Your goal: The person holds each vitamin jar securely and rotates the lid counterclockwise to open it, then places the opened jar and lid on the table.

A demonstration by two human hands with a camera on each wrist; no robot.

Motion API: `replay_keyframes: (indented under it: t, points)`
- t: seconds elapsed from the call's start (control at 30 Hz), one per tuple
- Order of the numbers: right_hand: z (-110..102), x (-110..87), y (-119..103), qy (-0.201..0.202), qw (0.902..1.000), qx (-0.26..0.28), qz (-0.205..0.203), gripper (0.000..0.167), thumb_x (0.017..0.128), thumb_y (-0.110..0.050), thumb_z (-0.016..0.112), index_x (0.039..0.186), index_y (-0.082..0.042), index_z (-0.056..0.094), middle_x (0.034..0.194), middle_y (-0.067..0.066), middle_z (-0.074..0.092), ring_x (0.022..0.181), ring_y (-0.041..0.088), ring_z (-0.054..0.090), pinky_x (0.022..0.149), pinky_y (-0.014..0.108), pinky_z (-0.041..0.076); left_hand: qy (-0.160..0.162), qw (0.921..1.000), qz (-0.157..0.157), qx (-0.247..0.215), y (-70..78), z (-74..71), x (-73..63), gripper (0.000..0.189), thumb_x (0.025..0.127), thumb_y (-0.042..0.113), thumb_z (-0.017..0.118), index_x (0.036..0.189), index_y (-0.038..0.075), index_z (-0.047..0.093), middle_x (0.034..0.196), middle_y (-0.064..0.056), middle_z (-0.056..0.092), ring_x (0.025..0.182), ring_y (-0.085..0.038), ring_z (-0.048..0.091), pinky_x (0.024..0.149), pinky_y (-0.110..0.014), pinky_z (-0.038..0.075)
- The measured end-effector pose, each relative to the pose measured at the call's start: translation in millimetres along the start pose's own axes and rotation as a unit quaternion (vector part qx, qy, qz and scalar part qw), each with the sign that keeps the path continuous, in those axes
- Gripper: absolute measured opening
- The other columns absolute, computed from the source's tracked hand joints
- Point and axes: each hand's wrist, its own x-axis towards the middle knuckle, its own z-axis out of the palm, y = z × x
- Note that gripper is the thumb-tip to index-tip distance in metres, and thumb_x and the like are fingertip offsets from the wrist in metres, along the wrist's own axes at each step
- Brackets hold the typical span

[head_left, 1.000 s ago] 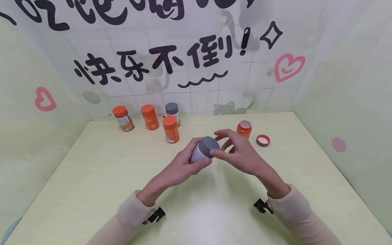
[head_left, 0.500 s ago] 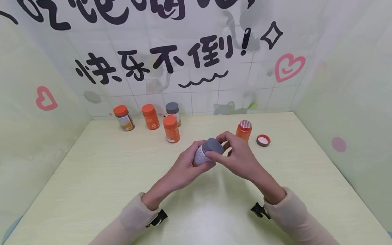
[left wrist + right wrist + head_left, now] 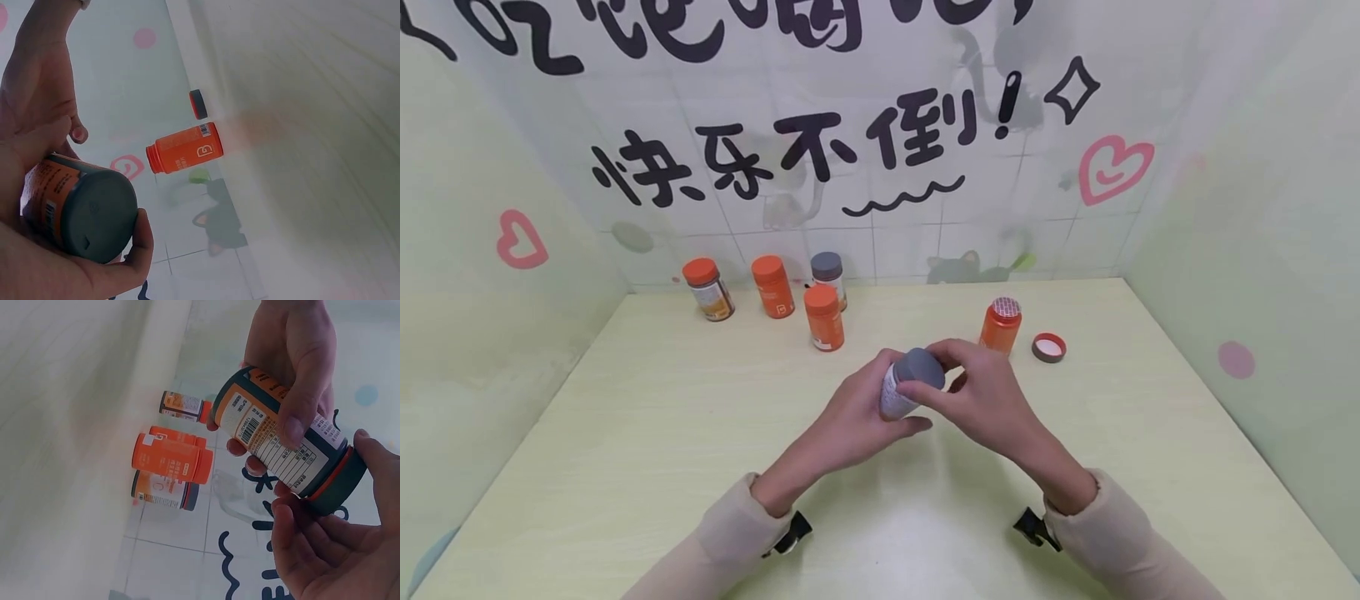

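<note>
A pill bottle [image 3: 269,425] with an orange and white label is tilted in the air between both hands. My left hand [image 3: 850,421] grips its body, the thumb lying along the label in the right wrist view. Fingers and thumb of my right hand [image 3: 988,400] pinch the dark grey lid [image 3: 921,369]. A thin red band shows between lid and body in the right wrist view. Behind the right hand stands an orange bottle [image 3: 1000,331] without its lid, a patterned seal over its mouth. A red and grey lid [image 3: 1048,347] lies upturned beside it.
At the back left stand an orange-lidded bottle [image 3: 711,296], two orange bottles, one of them this front one [image 3: 825,321], and a grey-lidded bottle [image 3: 828,268] partly hidden behind it. A printed wall sheet [image 3: 880,242] borders the table [image 3: 662,450] at the back.
The right hand's fingers have closed in around the grey lid. Both hands and the bottle have shifted slightly nearer and to the right. The standing bottles have stayed put.
</note>
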Motion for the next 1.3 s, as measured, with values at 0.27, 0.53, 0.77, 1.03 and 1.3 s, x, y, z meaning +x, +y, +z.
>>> replay_keyframes:
  t: [0.27, 0.53, 0.77, 1.03, 1.3]
  points:
    - [3.8, -2.0, -1.4, 0.014, 0.9981, -0.003, -0.060, 0.035, 0.080, -0.027, 0.089, 0.108, -0.011, 0.075, 0.093, -0.004, 0.073, 0.079, 0.006, 0.066, 0.071, 0.025, 0.059, -0.006, 0.9995, 0.029, -0.010, -5.6, -3.9, -0.7, 0.048, 0.084, 0.006, 0.076, 0.124, 0.020, 0.052, 0.109, 0.003, 0.067, 0.091, -0.016, 0.064, 0.074, -0.031, 0.057]
    - [2.2, -1.2, 0.3, 0.013, 0.9949, 0.002, -0.100, 0.033, 0.081, -0.024, 0.089, 0.108, -0.010, 0.075, 0.092, -0.005, 0.073, 0.080, 0.006, 0.067, 0.073, 0.024, 0.060, 0.002, 0.9990, 0.045, 0.008, -4.1, -5.3, 0.1, 0.051, 0.081, 0.005, 0.076, 0.123, 0.021, 0.052, 0.106, 0.004, 0.068, 0.088, -0.015, 0.064, 0.072, -0.031, 0.056]
    - [2.6, -1.4, 2.1, 0.013, 0.9936, 0.006, -0.112, 0.032, 0.081, -0.022, 0.088, 0.107, -0.009, 0.074, 0.091, -0.005, 0.072, 0.079, 0.006, 0.067, 0.073, 0.025, 0.060, 0.003, 0.9987, 0.046, 0.023, -1.8, -6.0, -0.4, 0.050, 0.080, 0.006, 0.077, 0.122, 0.019, 0.053, 0.105, 0.003, 0.069, 0.088, -0.016, 0.064, 0.073, -0.029, 0.056]
    - [5.7, -1.1, 7.3, 0.018, 0.9901, 0.016, -0.139, 0.032, 0.079, -0.017, 0.089, 0.105, -0.008, 0.073, 0.090, -0.002, 0.072, 0.078, 0.009, 0.065, 0.070, 0.026, 0.059, 0.012, 0.9985, 0.046, 0.027, -2.6, -4.6, -1.9, 0.051, 0.078, 0.006, 0.078, 0.121, 0.020, 0.054, 0.101, 0.006, 0.068, 0.085, -0.014, 0.063, 0.070, -0.029, 0.055]
    - [6.8, -1.3, 6.8, 0.021, 0.9892, 0.014, -0.144, 0.035, 0.079, -0.017, 0.089, 0.108, -0.008, 0.073, 0.092, -0.001, 0.072, 0.079, 0.009, 0.065, 0.072, 0.025, 0.058, 0.014, 0.9983, 0.047, 0.033, -1.9, -6.1, -3.4, 0.052, 0.078, 0.005, 0.078, 0.121, 0.020, 0.054, 0.098, 0.005, 0.068, 0.083, -0.014, 0.063, 0.069, -0.030, 0.054]
